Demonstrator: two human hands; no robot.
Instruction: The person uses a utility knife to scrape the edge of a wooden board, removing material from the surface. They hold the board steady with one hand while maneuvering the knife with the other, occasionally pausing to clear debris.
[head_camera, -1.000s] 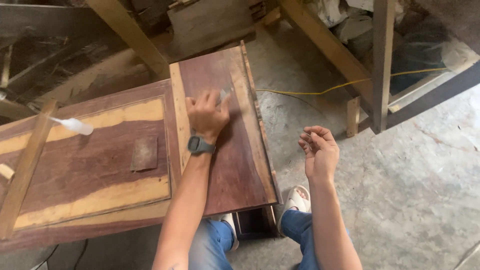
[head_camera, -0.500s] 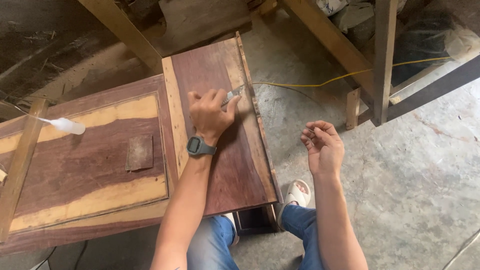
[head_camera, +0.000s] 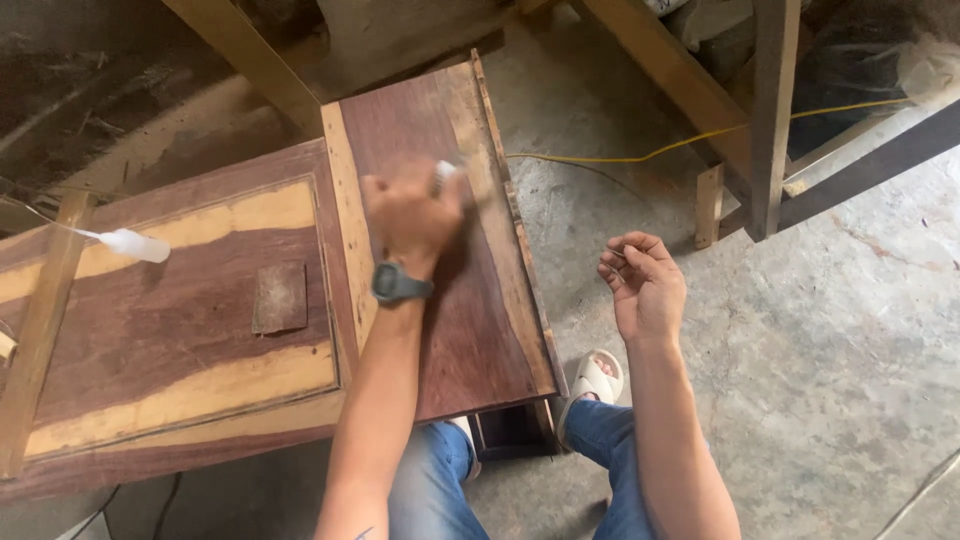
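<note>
My left hand, with a dark watch on the wrist, presses on the reddish-brown wooden door panel and is closed around a small pale object that sticks out past the fingers; motion blur hides what it is. My right hand hovers over the concrete floor to the right of the panel, palm up, fingers loosely curled, with nothing visible in it.
A small sandpaper square and a white squeeze bottle lie on the panel's left part. A wooden strip crosses its left end. Timber legs and a yellow cord lie beyond. My sandalled foot rests below.
My left hand has slid along the right board of the panel with the pale object, and is blurred now. My right hand stays curled in the air.
</note>
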